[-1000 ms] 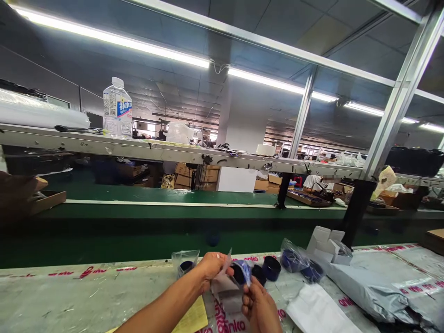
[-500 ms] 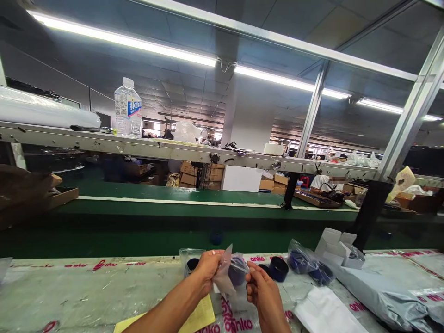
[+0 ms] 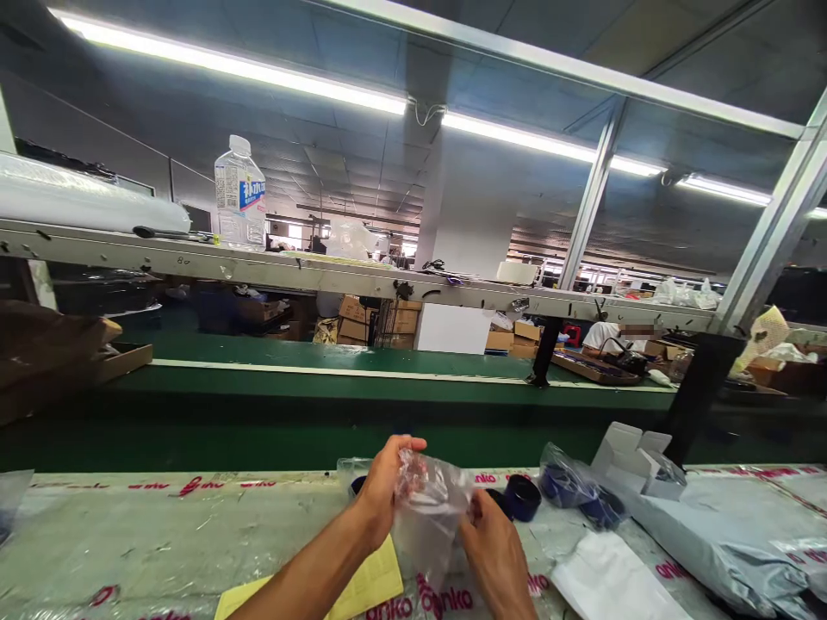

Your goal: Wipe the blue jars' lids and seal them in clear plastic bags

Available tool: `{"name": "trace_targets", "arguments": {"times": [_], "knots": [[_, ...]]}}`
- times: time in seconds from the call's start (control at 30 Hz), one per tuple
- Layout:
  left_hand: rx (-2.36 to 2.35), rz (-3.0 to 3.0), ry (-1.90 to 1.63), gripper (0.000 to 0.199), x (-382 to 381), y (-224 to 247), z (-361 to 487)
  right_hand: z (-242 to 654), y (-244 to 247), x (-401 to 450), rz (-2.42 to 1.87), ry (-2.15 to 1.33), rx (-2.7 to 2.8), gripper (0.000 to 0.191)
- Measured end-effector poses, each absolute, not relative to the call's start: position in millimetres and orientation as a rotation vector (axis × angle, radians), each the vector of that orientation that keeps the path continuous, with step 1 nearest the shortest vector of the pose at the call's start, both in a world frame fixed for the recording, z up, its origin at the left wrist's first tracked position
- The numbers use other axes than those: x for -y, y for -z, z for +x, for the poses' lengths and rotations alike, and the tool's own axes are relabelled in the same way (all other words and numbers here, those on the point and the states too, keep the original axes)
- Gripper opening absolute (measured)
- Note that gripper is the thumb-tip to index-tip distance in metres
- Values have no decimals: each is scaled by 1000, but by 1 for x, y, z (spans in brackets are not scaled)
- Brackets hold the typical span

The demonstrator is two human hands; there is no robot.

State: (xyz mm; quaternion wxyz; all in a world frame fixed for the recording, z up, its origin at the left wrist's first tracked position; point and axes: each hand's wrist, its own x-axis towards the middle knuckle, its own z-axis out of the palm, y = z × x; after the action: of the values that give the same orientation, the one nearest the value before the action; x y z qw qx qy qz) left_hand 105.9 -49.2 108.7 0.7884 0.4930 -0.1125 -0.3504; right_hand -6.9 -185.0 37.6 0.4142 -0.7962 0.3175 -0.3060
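Note:
Between my hands is a clear plastic bag (image 3: 432, 512), stretched out above the wrapped bench top. My left hand (image 3: 386, 491) grips its upper left side, with the fingertips partly behind the film. At the bag's right edge, my right hand (image 3: 494, 547) pinches the film with curled fingers. Just beyond my right hand stand dark blue round cup-like pieces (image 3: 522, 498), one partly hidden. Another dark piece in a clear bag (image 3: 352, 472) is mostly covered by my left hand. Yellow paper (image 3: 371, 581) lies under my left forearm.
Bagged blue pieces (image 3: 581, 495), an open white box (image 3: 637, 461), a grey plastic package (image 3: 717, 542) and white sheets (image 3: 613, 577) sit to the right. Behind the bench runs a green belt (image 3: 271, 439). A shelf rail (image 3: 310, 274) with a bottle (image 3: 240, 194) crosses above it.
The bag has been spread wider between my hands, and its film now hangs lower toward the bench. The blue round piece seen at the bag before no longer shows.

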Motion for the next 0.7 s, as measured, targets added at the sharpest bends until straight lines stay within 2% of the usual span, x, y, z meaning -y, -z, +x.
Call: {"name": "trace_targets", "arguments": {"times": [0.1,0.2,0.3,0.43,0.57,0.7], "knots": [[341,1070,755,44,47,-104,100,-6,-46,185,-1989,751,-817,41],[418,1095,722,53,45,-101,96,-15,-53,188,-1985,815,-809,47],[502,1094,726,50,45,-100,93,-29,-60,190,-1840,843,-730,56],[577,1105,733,52,50,-103,87,-42,-68,184,-1447,625,-456,62],[649,1143,693,48,54,-110,78,-42,-71,178,-1244,574,-330,54],[1002,1154,737,41,50,-117,66,-33,-68,180,-1091,541,-256,51]]}}
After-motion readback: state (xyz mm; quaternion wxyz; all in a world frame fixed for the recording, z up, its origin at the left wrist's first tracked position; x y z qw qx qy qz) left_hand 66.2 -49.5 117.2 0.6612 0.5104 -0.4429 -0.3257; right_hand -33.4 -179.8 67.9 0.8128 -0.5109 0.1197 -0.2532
